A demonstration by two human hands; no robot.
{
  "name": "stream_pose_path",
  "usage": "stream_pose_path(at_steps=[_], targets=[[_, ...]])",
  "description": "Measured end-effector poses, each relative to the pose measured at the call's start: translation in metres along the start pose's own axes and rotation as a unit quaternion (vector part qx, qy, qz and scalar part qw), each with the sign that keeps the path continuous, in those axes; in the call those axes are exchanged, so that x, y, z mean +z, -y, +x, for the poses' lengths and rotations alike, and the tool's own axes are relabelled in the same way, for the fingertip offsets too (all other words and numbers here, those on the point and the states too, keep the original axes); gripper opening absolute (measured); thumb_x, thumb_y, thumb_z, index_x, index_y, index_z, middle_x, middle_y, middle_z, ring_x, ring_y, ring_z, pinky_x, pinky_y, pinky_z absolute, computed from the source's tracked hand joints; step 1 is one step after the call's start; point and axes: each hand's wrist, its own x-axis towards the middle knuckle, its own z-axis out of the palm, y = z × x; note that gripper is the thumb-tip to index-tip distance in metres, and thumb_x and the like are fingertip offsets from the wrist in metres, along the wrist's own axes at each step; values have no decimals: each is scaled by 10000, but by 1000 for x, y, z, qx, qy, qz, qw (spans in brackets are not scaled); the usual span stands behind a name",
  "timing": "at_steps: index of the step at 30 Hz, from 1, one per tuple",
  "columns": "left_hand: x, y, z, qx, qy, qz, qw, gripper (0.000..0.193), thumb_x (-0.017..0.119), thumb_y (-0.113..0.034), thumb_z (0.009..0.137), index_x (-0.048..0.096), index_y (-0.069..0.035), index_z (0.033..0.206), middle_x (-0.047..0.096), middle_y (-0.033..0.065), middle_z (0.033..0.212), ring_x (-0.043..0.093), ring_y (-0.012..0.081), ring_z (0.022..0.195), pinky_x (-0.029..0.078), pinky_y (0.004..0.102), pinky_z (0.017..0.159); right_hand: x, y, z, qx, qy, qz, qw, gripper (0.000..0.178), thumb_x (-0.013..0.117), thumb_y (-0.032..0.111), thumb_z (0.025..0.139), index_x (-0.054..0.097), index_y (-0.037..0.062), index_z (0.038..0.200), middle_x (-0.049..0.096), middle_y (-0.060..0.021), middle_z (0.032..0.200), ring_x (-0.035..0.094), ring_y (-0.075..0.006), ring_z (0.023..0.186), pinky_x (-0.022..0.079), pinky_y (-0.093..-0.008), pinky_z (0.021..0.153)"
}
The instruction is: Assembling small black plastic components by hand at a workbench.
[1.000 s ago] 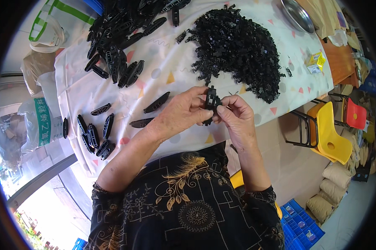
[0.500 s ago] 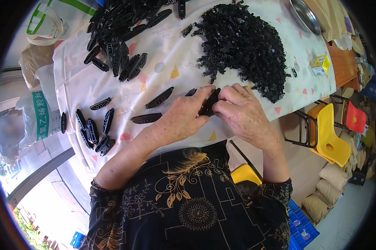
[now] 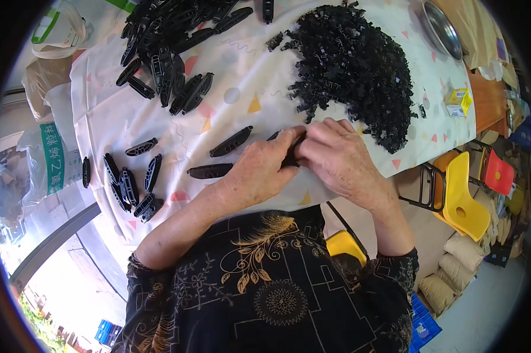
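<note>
Between my hands, above the near edge of the cloth-covered table, is a dark, slim black plastic part [image 3: 291,156], mostly covered by fingers. My left hand [image 3: 261,166] grips it with thumb below and fingers above. At its right side, my right hand [image 3: 340,157] is closed, thumb and fingers bunched against the part; what they pinch is hidden. Two similar long black plastic parts, one upper [image 3: 231,142] and one lower [image 3: 209,170], lie just left of my left hand. Another dark piece [image 3: 273,136] peeks out behind its fingers.
A big heap of small black plastic pieces [image 3: 354,70] covers the far right. Long black parts are piled [image 3: 171,35] at the far left, with several more [image 3: 128,187] near the left edge. A metal bowl [image 3: 442,29], small yellow box [image 3: 457,102] and yellow chair [image 3: 463,194] stand rightward.
The right fingers have shifted slightly left and curled closer over the held part, which now shows less. The whole view has moved a little.
</note>
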Motion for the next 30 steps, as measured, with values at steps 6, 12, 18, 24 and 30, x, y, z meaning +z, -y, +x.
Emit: stream_pose_path(at_steps=[6, 12, 18, 24, 30], targets=[[-11, 0, -2, -81, 6, -182, 980, 638, 612, 27, 816, 321, -30, 1380, 612, 89, 906, 582, 103, 818, 501, 274, 763, 41, -2, -4, 210, -192, 412, 866, 455, 727, 71, 785, 512, 8, 1180, 599, -52, 1017, 576, -150, 956, 456, -285, 875], [-8, 0, -1, -43, -41, -231, 971, 652, 589, 63, 820, 306, -51, 1397, 620, 89, 943, 607, 119, 880, 496, 277, 804, 65, 18, 10, 215, -256, 697, 634, 479, 650, 50, 860, 448, -24, 1287, 612, -99, 1099, 582, -169, 1023, 455, -302, 930], [-7, 6, -3, -22, -41, -223, 974, 632, 584, 86, 794, 350, -62, 1362, 641, 103, 986, 631, 133, 918, 497, 287, 814, 68, 28, 7, 215, -257, 668, 665, 380, 587, 5, 896, 454, -37, 1249, 588, -109, 1153, 568, -170, 1064, 456, -310, 944], [-23, 0, 3, 32, -45, -160, 985, 487, 634, 15, 768, 510, -101, 1224, 647, 117, 976, 668, 248, 883, 525, 337, 797, 60, 27, 4, 224, -283, 613, 703, 297, 590, 16, 898, 496, -20, 1177, 605, -65, 1074, 578, -150, 1018, 475, -298, 905], [-38, 20, -9, 116, -118, 102, 981, 327, 660, -95, 756, 596, -122, 1076, 612, 80, 801, 613, 258, 772, 467, 402, 752, 34, -11, 3, 303, -228, 287, 880, 245, 740, 105, 762, 621, 47, 968, 623, -47, 980, 600, -164, 898, 461, -297, 815]])
